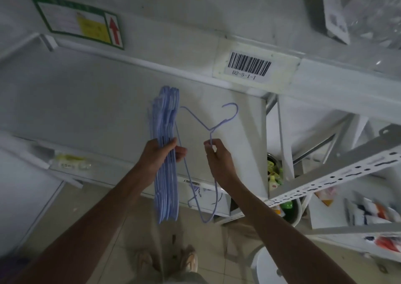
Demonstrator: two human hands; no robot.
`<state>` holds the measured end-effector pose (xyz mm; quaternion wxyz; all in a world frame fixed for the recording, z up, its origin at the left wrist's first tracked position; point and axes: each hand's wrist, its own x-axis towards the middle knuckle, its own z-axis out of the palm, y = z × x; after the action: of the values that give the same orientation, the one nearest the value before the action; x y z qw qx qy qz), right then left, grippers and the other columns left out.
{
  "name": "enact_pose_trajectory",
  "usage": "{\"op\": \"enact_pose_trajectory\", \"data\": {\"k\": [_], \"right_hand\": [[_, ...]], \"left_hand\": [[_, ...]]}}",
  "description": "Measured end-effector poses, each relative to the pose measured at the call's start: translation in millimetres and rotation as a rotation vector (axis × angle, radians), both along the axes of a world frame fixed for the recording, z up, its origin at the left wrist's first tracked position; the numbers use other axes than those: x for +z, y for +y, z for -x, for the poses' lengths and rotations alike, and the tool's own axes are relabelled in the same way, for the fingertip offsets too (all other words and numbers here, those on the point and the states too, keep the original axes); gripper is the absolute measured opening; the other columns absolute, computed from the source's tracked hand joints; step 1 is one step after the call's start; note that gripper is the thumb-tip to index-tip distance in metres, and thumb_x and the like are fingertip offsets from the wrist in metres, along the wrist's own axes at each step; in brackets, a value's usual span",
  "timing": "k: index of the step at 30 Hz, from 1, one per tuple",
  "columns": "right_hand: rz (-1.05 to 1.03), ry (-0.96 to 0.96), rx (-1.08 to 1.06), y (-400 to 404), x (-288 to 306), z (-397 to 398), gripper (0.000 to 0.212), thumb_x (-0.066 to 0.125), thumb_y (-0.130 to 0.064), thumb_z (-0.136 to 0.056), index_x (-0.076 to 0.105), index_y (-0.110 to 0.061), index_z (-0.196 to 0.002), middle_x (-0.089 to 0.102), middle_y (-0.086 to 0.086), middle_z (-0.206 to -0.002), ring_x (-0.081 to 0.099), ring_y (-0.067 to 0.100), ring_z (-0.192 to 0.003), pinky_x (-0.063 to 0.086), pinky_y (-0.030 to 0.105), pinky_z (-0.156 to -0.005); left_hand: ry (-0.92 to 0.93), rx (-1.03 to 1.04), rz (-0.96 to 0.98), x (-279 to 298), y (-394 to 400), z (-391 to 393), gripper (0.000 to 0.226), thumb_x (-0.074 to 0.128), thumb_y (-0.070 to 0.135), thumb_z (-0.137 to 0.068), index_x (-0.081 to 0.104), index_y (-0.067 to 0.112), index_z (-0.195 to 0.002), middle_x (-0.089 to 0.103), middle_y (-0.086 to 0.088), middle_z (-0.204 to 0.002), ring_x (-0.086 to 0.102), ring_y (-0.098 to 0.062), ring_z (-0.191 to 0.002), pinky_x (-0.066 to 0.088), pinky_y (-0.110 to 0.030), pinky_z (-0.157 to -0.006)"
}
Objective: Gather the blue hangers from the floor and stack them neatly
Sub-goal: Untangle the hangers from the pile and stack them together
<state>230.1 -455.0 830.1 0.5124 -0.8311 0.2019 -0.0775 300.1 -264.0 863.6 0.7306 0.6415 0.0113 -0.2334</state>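
A stack of several blue wire hangers (166,153) stands on edge in front of me, gripped around its middle by my left hand (160,153). Just to its right is a single blue hanger (225,118) with its hook pointing up and right. My right hand (217,155) pinches that hanger's wire on one side. Its other side runs past my left fingers, close beside the stack. Another blue hanger (194,193) lies lower down near the shelf base, partly hidden behind the held one.
A white shelf unit with a barcode label (249,66) fills the view ahead. A grey perforated metal rack (338,175) stands at the right, with bottles and packets behind it. A white round stool (269,266) sits on the tiled floor beside my feet.
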Motion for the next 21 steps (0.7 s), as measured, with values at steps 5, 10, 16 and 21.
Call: {"op": "enact_pose_trajectory", "data": {"k": [5, 10, 16, 21], "right_hand": [[0.108, -0.042, 0.029, 30.8, 10.2, 5.1, 0.016, 0.047, -0.039, -0.105, 0.052, -0.025, -0.099, 0.057, -0.005, -0.054, 0.046, 0.011, -0.042, 0.038, 0.03, -0.046], [-0.134, -0.085, 0.005, 49.4, 12.4, 9.9, 0.015, 0.039, -0.021, -0.107, 0.045, -0.017, -0.095, 0.072, 0.011, -0.08, 0.062, 0.026, -0.057, 0.051, 0.039, -0.047], [-0.353, 0.108, 0.1, 63.2, 4.6, 5.8, 0.025, 0.038, -0.031, -0.109, 0.06, -0.02, -0.114, 0.068, 0.008, -0.093, 0.07, 0.027, -0.081, 0.063, 0.051, -0.072], [-0.928, 0.207, 0.156, 65.0, 16.2, -1.5, 0.038, 0.045, -0.045, -0.104, 0.066, -0.019, -0.123, 0.078, 0.007, -0.103, 0.077, 0.031, -0.094, 0.063, 0.046, -0.079]], "left_hand": [[-0.041, -0.049, -0.081, -2.3, -5.9, 12.3, 0.023, 0.067, 0.019, -0.097, 0.072, -0.004, -0.1, 0.081, -0.013, -0.087, 0.079, -0.026, -0.08, 0.064, -0.035, -0.073], [-0.096, -0.006, -0.152, -10.8, -12.2, 22.3, 0.01, 0.07, 0.027, -0.094, 0.076, 0.018, -0.093, 0.082, -0.001, -0.089, 0.078, -0.019, -0.084, 0.062, -0.033, -0.075], [-0.013, 0.07, -0.184, -9.8, -13.7, 23.6, 0.017, 0.079, 0.027, -0.087, 0.079, 0.011, -0.094, 0.079, -0.009, -0.08, 0.076, -0.022, -0.069, 0.061, -0.033, -0.057], [0.063, 0.045, -0.052, -5.1, -11.3, 19.7, 0.01, 0.077, 0.032, -0.088, 0.081, 0.023, -0.091, 0.081, -0.001, -0.083, 0.078, -0.015, -0.072, 0.058, -0.024, -0.052]]}}
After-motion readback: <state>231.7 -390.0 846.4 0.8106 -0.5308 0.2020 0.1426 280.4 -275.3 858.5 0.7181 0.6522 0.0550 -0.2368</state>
